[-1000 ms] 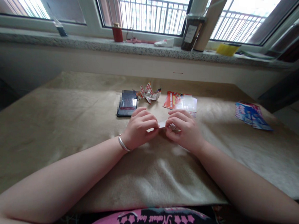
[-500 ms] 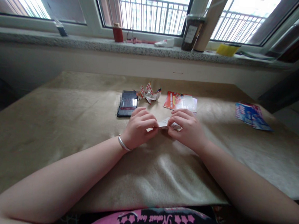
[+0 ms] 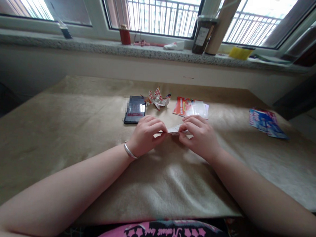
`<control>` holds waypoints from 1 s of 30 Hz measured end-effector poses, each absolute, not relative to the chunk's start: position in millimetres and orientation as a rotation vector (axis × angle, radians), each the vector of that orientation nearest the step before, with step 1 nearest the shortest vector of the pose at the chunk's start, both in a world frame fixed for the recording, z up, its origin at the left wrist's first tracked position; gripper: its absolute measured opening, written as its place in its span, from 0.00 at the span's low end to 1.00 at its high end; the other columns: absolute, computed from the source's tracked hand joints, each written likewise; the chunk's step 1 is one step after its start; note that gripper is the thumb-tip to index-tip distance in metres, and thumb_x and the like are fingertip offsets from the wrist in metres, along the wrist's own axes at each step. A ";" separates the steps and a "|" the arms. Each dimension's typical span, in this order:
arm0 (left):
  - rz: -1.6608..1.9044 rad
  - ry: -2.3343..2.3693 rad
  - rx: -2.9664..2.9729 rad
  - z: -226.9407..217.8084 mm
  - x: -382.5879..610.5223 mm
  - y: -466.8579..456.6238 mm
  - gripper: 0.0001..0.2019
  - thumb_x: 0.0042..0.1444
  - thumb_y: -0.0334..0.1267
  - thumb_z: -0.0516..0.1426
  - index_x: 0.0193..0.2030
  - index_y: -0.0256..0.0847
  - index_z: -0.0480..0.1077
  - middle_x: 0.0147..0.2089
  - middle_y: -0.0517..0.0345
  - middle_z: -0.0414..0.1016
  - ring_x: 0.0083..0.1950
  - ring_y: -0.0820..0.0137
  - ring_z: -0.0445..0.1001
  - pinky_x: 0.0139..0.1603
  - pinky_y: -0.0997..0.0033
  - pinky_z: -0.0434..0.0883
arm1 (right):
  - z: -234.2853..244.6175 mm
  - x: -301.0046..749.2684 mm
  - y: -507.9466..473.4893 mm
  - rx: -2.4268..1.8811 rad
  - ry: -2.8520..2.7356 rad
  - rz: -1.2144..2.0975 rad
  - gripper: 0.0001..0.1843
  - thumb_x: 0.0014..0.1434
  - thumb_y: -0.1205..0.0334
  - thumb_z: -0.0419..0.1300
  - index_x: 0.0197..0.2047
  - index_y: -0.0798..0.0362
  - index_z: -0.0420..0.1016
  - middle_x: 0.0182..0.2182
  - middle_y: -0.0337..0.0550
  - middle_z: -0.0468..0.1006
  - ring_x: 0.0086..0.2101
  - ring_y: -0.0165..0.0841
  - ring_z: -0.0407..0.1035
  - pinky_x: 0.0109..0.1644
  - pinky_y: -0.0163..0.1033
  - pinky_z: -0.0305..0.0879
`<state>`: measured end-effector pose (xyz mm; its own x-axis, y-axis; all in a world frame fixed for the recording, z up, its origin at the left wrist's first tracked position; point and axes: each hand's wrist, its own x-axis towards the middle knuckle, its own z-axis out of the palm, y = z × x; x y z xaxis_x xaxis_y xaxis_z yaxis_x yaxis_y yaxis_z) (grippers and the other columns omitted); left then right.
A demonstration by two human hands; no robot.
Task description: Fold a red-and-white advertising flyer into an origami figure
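Observation:
Between my two hands is a small folded piece of white paper [image 3: 174, 129], held low over the table. My left hand [image 3: 149, 132] pinches its left end between thumb and fingers. The right end is pinched by my right hand [image 3: 197, 134], whose fingers cover part of it. Faint print shows on the paper, too small to read. Just beyond my left hand lies a dark phone [image 3: 135, 109] with a lit screen. An orange and white printed packet [image 3: 188, 107] lies flat beyond my right hand.
A crumpled wrapper [image 3: 158, 98] sits right of the phone. Blue printed packets [image 3: 267, 122] lie at the table's right. A cloth covers the table [image 3: 65, 133]. On the windowsill [image 3: 92, 46] stand a red container [image 3: 125, 35], a dark jar [image 3: 203, 35] and a yellow object [image 3: 241, 53].
My hands have shifted very slightly apart, and a bit more of the paper shows between them. Both still pinch it. The things on the table have not moved.

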<state>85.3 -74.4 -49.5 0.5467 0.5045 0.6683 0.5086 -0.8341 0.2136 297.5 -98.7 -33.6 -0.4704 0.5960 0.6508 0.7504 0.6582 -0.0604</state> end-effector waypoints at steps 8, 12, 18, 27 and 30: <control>-1.421 -1.093 -2.806 -53.4 82.4 -67.8 0.04 0.57 0.35 0.55 0.34 0.38 0.70 0.34 0.56 0.70 0.37 0.71 0.69 0.40 0.71 0.67 | -35.3 302.8 -96.1 -1.053 -2.106 -0.286 0.04 0.53 0.67 0.58 0.27 0.50 0.70 0.30 0.43 0.75 0.38 0.38 0.68 0.44 0.44 0.66; -1.468 -1.329 -2.836 -55.7 81.5 -65.1 0.07 0.58 0.37 0.55 0.39 0.38 0.71 0.37 0.55 0.68 0.36 0.72 0.69 0.35 0.74 0.69 | -37.4 305.4 -94.0 -1.065 -2.030 -0.278 0.04 0.53 0.67 0.58 0.27 0.50 0.70 0.29 0.42 0.74 0.36 0.37 0.68 0.43 0.43 0.66; -1.828 -1.559 -2.975 -60.6 81.6 -63.3 0.12 0.59 0.44 0.54 0.43 0.38 0.68 0.28 0.62 0.66 0.26 0.76 0.68 0.25 0.78 0.68 | -41.3 306.2 -91.1 -1.042 -2.023 -0.245 0.04 0.53 0.67 0.58 0.28 0.49 0.70 0.29 0.41 0.74 0.37 0.37 0.68 0.43 0.43 0.67; -2.249 -1.499 -2.902 -55.8 80.6 -67.8 0.14 0.57 0.47 0.56 0.40 0.38 0.68 0.34 0.58 0.72 0.30 0.75 0.73 0.32 0.75 0.73 | -45.3 304.6 -89.4 -1.016 -2.099 -0.142 0.04 0.56 0.64 0.59 0.30 0.49 0.73 0.31 0.42 0.75 0.37 0.36 0.68 0.42 0.43 0.68; -2.285 -1.406 -2.894 -56.6 79.9 -69.0 0.15 0.58 0.48 0.55 0.41 0.38 0.68 0.35 0.57 0.72 0.32 0.74 0.74 0.34 0.74 0.73 | -46.7 305.1 -89.1 -1.019 -2.105 -0.105 0.04 0.57 0.63 0.59 0.31 0.49 0.74 0.31 0.42 0.76 0.37 0.35 0.68 0.43 0.43 0.68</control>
